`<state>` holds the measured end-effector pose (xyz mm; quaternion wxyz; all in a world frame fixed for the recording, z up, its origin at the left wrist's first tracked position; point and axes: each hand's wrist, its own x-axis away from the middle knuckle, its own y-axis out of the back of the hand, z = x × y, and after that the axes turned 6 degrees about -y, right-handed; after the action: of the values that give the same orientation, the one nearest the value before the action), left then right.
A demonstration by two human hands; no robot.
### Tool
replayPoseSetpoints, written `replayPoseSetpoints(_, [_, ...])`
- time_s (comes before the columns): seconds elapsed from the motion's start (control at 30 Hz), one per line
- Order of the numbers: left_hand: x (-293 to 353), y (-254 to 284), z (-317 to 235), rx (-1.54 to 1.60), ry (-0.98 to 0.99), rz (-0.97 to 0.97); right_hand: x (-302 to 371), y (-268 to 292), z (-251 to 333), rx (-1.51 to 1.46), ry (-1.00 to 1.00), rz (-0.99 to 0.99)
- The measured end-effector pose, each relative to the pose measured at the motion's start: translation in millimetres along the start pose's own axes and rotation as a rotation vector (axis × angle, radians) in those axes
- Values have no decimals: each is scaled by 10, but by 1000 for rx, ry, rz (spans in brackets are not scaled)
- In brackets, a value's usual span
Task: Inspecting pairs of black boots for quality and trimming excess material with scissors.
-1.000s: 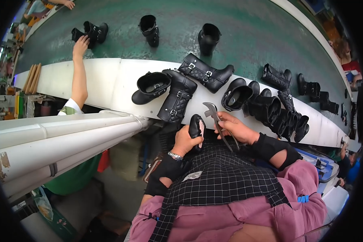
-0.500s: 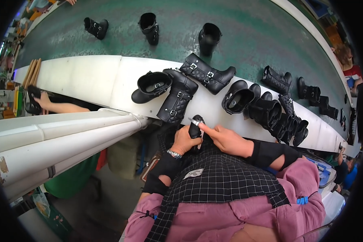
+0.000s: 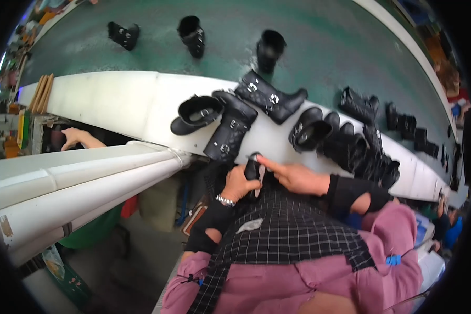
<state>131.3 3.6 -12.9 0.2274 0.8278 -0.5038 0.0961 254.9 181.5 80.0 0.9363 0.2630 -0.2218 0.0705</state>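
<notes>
Two hands meet at the near edge of the white bench [image 3: 120, 102]: the left hand [image 3: 239, 183] is curled tight around a small black shoe part [image 3: 253, 168], the right hand [image 3: 293, 178] rests open-fingered against it, with black boots [image 3: 230, 128] just beyond on the bench.

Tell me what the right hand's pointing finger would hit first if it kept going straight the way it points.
The right hand points left, its fingertip already at the small black object gripped in the left hand. That object comes first, though depth is hard to judge in this view.
</notes>
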Motion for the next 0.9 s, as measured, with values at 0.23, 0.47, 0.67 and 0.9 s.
replayPoseSetpoints(0.23, [54, -62, 63, 40, 4, -34, -35, -66, 66, -7, 46, -43])
replayPoseSetpoints(0.47, [21, -10, 49, 48, 15, -4, -34, 101, 81, -49, 59, -78])
replayPoseSetpoints(0.67, [19, -32, 129, 159, 32, 18, -53, 11, 28, -2, -146, 136])
replayPoseSetpoints(0.9, [-9, -41, 235, 264, 87, 30, -46, -103, -50, -8, 172, -210])
